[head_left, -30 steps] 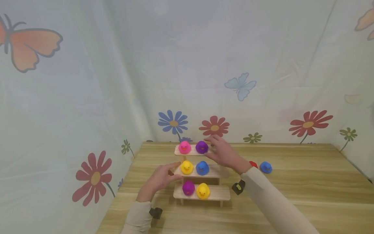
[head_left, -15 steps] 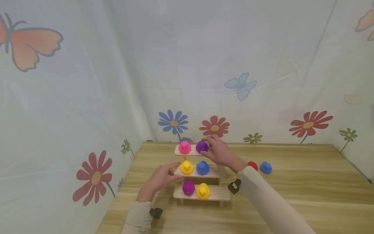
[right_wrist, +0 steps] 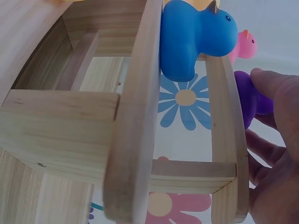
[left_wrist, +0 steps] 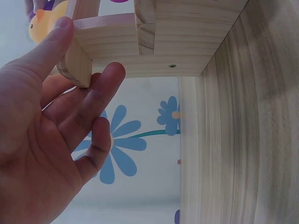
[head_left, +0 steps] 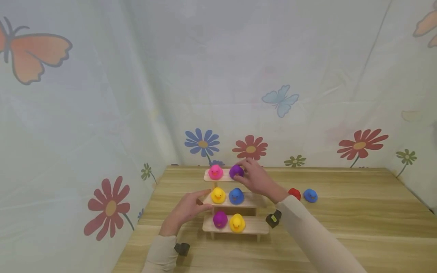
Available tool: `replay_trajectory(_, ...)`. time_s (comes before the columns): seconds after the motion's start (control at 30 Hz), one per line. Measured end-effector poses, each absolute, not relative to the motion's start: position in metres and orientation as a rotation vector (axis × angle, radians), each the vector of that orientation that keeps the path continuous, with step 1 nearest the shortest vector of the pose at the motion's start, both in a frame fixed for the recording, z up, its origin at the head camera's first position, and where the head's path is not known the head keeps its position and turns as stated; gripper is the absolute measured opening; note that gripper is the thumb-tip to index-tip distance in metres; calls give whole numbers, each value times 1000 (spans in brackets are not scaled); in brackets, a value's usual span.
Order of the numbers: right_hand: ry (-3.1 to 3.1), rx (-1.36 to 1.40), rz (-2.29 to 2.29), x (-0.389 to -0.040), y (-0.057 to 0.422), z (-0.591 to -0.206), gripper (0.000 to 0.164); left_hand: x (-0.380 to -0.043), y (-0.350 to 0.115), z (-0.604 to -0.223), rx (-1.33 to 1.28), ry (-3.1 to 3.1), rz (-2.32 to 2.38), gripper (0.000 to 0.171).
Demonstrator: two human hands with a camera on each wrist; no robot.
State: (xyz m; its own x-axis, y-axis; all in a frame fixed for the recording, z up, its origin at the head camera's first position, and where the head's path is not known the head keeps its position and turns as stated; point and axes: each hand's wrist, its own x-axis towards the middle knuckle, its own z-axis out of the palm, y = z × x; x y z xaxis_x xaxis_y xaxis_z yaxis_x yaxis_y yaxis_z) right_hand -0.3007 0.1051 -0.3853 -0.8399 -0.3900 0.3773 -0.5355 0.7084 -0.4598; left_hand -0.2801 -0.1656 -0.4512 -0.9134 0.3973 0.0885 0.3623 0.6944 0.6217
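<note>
In the head view, my right hand pinches a purple rubber duck on the top step of a three-step wooden stand. The right wrist view shows its thumb against that purple duck, other fingers partly hidden behind the board. My left hand grips the left end of the middle step, thumb on one side and fingers on the other. A pink duck shares the top step. On the middle step sit a yellow duck and a blue duck; a magenta-purple duck and another yellow duck occupy the bottom one.
Right of the stand, a red duck, partly covered by the right forearm, and a blue duck lie on the wood-grain table. A flower-printed curtain borders the table at the back and left.
My right hand has shifted slightly left and closed its fingers around the purple duck, which has barely moved. The left hand stays at the middle step's end.
</note>
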Motion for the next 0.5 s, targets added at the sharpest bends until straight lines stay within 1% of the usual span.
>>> replay_trajectory(0.5,-2597,824,801,-293,125,-388,40,-278,-165,-450,633,2843,1035,67)
